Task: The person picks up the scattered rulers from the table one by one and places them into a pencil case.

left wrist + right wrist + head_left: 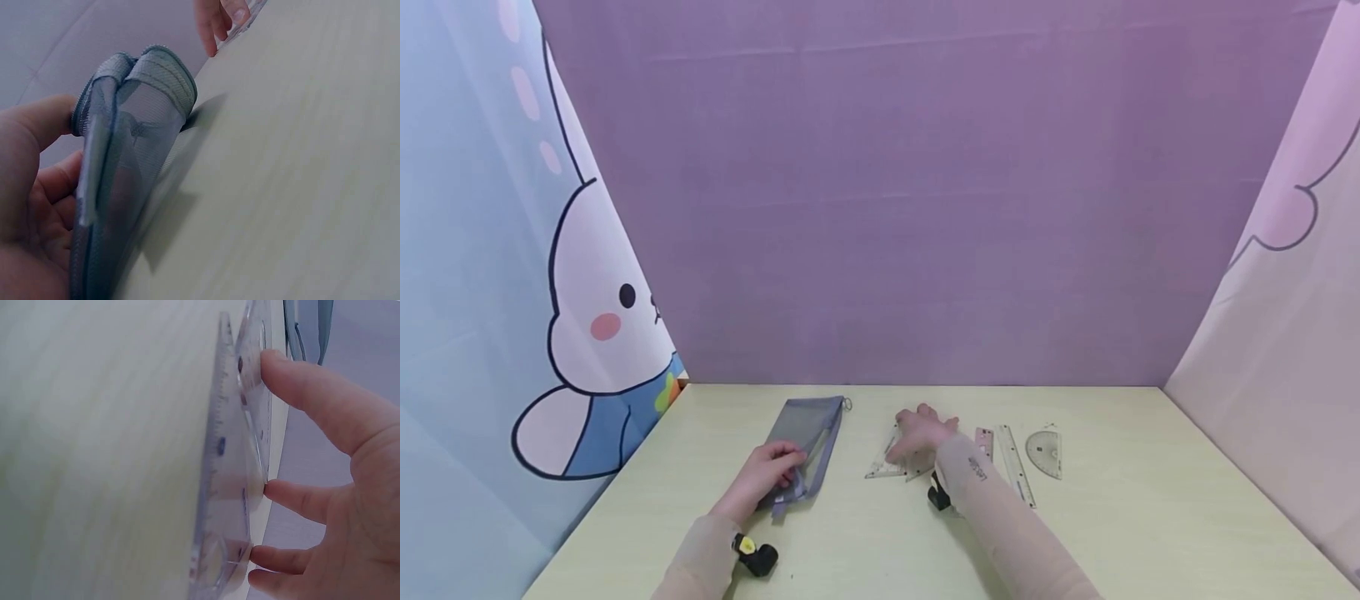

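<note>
My left hand (pixel 766 468) grips the lower left part of a grey-blue mesh zipper pouch (pixel 805 414). In the left wrist view the pouch (pixel 150 112) stands raised off the table, its zipped end bulging. My right hand (pixel 922 433) is spread over two clear set squares that lie close together. Seen from the right wrist, the thumb (pixel 281 372) touches the farther set square (pixel 254 394), and fingertips touch the edges near the closer set square (pixel 230 481). Part of both set squares is hidden under the hand in the head view.
Right of my right hand lie a pink ruler (pixel 985 442), a clear ruler (pixel 1017 467) and a clear protractor (pixel 1045 454). The pale wooden table (pixel 1150 500) ends at a purple cloth backdrop (pixel 925 250). Printed cloths hang on both sides.
</note>
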The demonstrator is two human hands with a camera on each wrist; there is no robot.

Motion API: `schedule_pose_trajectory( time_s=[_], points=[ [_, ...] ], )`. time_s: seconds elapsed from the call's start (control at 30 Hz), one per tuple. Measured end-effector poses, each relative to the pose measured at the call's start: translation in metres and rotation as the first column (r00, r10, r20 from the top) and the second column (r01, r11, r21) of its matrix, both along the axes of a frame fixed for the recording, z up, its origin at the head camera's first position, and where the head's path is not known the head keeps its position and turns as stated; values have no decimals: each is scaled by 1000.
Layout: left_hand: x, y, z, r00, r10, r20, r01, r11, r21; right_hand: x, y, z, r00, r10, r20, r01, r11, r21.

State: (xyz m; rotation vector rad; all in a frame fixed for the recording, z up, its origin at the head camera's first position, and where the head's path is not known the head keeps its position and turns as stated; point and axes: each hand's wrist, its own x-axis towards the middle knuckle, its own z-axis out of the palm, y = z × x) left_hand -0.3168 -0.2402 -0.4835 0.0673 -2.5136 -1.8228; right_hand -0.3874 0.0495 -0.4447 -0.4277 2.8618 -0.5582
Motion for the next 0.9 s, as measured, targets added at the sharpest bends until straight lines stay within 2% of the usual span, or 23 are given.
schedule_pose_trajectory(
  time_s=[0.33,0.63,0.9],
  points=[
    [-1,-1,0,1000,-1,0,1,1000,-5,2,-5,4,1000,-12,-18,12,999,-31],
    [1,1,0,997,-52,-60,51,999,-5,-2,-3,3,1000,6,-23,-8,998,-60],
    [1,1,2,1000,-12,-3,12,1000,-12,-11,-2,-6,997,66,-44,-72,985,-158]
  ],
)
